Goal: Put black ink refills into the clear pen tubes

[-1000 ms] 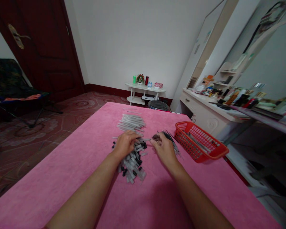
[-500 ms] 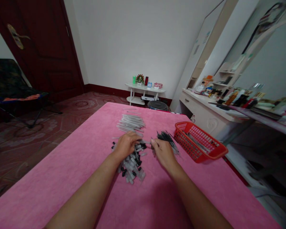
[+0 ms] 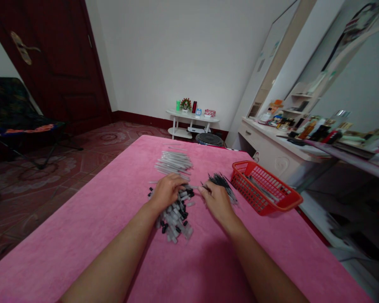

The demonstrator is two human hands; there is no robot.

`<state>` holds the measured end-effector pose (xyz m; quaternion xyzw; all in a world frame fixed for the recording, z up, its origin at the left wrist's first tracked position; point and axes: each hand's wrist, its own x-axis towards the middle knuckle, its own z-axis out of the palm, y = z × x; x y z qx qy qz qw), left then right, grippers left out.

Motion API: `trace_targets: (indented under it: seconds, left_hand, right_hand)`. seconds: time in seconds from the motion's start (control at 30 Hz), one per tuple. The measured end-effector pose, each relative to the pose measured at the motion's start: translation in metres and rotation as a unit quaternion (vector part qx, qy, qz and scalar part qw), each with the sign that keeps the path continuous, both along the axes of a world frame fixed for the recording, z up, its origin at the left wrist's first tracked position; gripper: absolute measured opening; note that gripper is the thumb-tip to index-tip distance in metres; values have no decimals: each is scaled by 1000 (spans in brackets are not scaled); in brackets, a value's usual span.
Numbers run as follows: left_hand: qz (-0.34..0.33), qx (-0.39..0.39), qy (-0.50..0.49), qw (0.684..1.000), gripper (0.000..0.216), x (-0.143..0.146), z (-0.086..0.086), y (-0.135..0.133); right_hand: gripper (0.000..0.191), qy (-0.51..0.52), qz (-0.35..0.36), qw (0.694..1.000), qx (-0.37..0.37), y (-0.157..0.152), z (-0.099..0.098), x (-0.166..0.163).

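Note:
My left hand (image 3: 168, 190) is closed on a clear pen barrel (image 3: 193, 187) that sticks out to the right, towards my other hand. My right hand (image 3: 217, 199) pinches at the barrel's right end, and a thin dark-tipped pen refill (image 3: 203, 184) shows at its fingers. How far the two parts are joined is hidden. Under and in front of my left hand lies a heap of clear and black pen caps (image 3: 176, 219). Beyond it is a stack of clear pen barrels (image 3: 173, 160). Just right of my right hand lies a bundle of black-tipped pen refills (image 3: 223, 184).
A red plastic basket (image 3: 262, 206) with several slim pen parts (image 3: 262, 188) in it stands to the right on the pink cloth (image 3: 97, 219). Farther right is a white dresser (image 3: 271, 147) crowded with bottles. A small white table (image 3: 192, 114) stands by the wall.
My right hand's thumb and fingertips have shifted slightly left along the barrel, and the dark tip shows more plainly above the thumb. My left hand stays in place.

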<state>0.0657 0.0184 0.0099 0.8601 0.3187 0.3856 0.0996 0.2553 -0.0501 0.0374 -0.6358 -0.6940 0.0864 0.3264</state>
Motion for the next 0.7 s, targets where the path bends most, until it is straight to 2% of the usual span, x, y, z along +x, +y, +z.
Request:
trace_targets:
  seconds: [0.1, 0.23, 0.4, 0.57, 0.7]
  left_hand:
    - [-2, 1, 4, 1000, 21, 0, -1, 0]
    - [0, 4, 5, 1000, 21, 1, -2, 1]
    - [-10, 5, 5, 1000, 21, 1, -3, 2]
    - [-5, 4, 5, 1000, 22, 1, -3, 2]
    - [-10, 5, 18, 1000, 23, 1, -2, 1]
  right_hand:
    - [41, 4, -3, 1000, -14, 0, 0, 0]
    - [31, 16, -1, 1000, 14, 1, -1, 0]
    - [50, 116, 15, 991, -64, 4, -9, 2]
    - [43, 184, 43, 981, -54, 7, -15, 3]
    - [51, 186, 37, 977, -96, 7, -16, 3]
